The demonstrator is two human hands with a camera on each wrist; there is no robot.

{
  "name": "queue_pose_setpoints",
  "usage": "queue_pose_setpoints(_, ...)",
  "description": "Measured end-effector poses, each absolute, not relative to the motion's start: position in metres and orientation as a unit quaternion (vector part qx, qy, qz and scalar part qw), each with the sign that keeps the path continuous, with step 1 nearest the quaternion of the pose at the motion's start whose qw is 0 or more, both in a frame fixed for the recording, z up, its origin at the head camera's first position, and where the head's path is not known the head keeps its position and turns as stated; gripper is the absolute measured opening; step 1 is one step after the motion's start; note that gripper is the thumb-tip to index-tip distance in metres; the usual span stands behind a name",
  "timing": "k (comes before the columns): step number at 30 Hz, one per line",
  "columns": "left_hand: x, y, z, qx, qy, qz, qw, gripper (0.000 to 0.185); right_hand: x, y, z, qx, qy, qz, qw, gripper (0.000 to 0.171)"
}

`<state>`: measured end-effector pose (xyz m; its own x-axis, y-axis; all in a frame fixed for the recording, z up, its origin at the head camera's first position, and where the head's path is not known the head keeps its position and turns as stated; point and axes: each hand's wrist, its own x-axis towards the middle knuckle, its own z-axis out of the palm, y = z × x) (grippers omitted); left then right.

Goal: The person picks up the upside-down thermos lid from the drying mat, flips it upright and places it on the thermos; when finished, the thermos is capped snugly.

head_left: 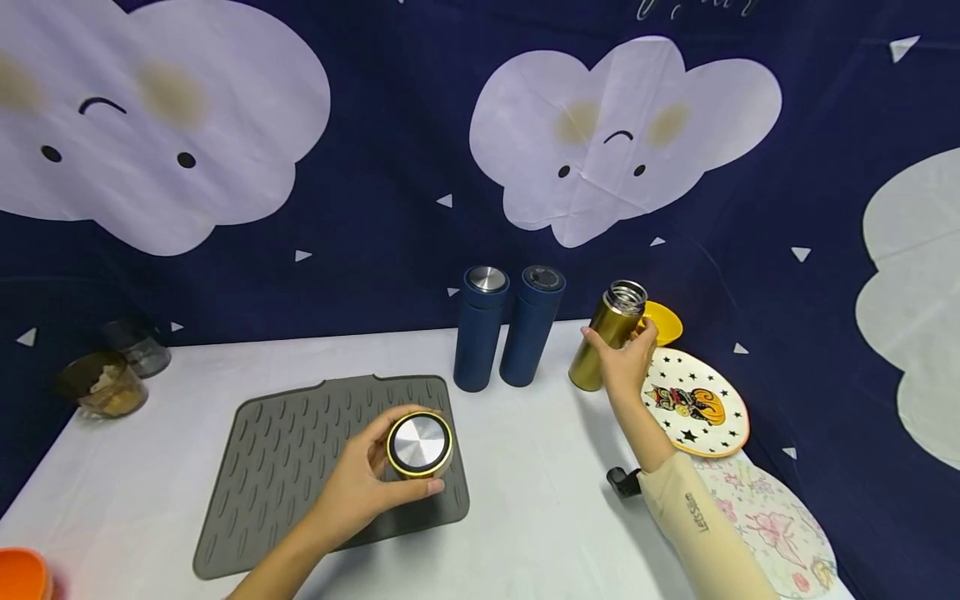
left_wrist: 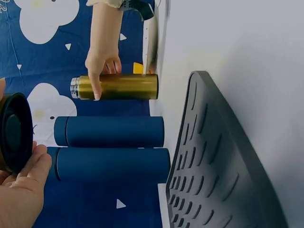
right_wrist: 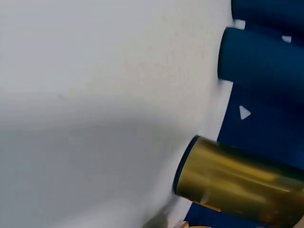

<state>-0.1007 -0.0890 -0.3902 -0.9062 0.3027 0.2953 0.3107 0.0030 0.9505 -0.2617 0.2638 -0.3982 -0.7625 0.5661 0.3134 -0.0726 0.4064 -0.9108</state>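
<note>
A gold flask (head_left: 606,336) stands uncapped near the back of the white table (head_left: 525,467), its steel mouth showing. My right hand (head_left: 628,360) grips its body from the right. My left hand (head_left: 367,483) holds the flask's gold lid (head_left: 420,445) with a steel top just above the grey ribbed mat (head_left: 300,467). In the left wrist view the lid's dark underside (left_wrist: 15,131) faces the camera beside my fingers (left_wrist: 28,175), and the gold flask (left_wrist: 118,86) shows with the right hand (left_wrist: 102,64) on it. The right wrist view shows the gold flask's base (right_wrist: 228,175) on the table.
Two capped dark blue flasks (head_left: 480,329) (head_left: 531,325) stand left of the gold one. A patterned plate (head_left: 693,404) and a yellow bowl (head_left: 663,321) lie at the right. Two glass jars (head_left: 105,383) sit far left; an orange object (head_left: 22,575) is at the front left corner.
</note>
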Motion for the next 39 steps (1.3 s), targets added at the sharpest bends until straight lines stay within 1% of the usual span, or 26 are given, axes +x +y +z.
queue_pose_setpoints(2,-0.103,-0.089,-0.388,-0.213,-0.711,-0.670,0.002,0.073,-0.267,0.266,-0.399,-0.166,-0.780,0.527,0.294,0.086)
queue_pose_setpoints(5,-0.107,-0.087,-0.384,-0.215,-0.714,-0.666,0.006,0.074,-0.268,0.267,-0.401,-0.167,-0.777,0.531,0.296,0.076)
queue_pose_setpoints(8,-0.112,-0.084,-0.378,-0.222,-0.713,-0.665,0.009,0.074,-0.258,0.260,-0.402,-0.145,-0.776,0.529,0.311,0.073)
queue_pose_setpoints(10,-0.117,-0.081,-0.372,-0.228,-0.712,-0.665,0.008,0.074,-0.243,0.249,-0.402,-0.119,-0.777,0.530,0.316,0.074)
queue_pose_setpoints(13,-0.126,-0.075,-0.360,-0.241,-0.705,-0.667,0.012,0.073,-0.217,0.229,-0.400,-0.087,-0.787,0.528,0.307,0.071)
queue_pose_setpoints(19,-0.145,-0.053,-0.332,-0.236,-0.699,-0.675,0.016,0.074,-0.168,0.188,-0.395,-0.034,-0.802,0.540,0.252,0.066)
queue_pose_setpoints(24,-0.160,-0.029,-0.321,-0.249,-0.685,-0.685,0.013,0.071,-0.146,0.167,-0.400,0.012,-0.806,0.548,0.223,0.064)
queue_pose_setpoints(27,-0.167,-0.014,-0.320,-0.266,-0.677,-0.686,0.014,0.070,-0.139,0.161,-0.404,0.031,-0.804,0.555,0.214,0.063)
queue_pose_setpoints(32,-0.172,0.007,-0.327,-0.263,-0.681,-0.683,0.015,0.065,-0.134,0.156,-0.410,0.048,-0.800,0.560,0.210,0.063)
queue_pose_setpoints(39,-0.174,0.024,-0.347,-0.276,-0.704,-0.652,0.055,0.063,-0.134,0.157,-0.415,0.065,-0.807,0.539,0.233,0.058)
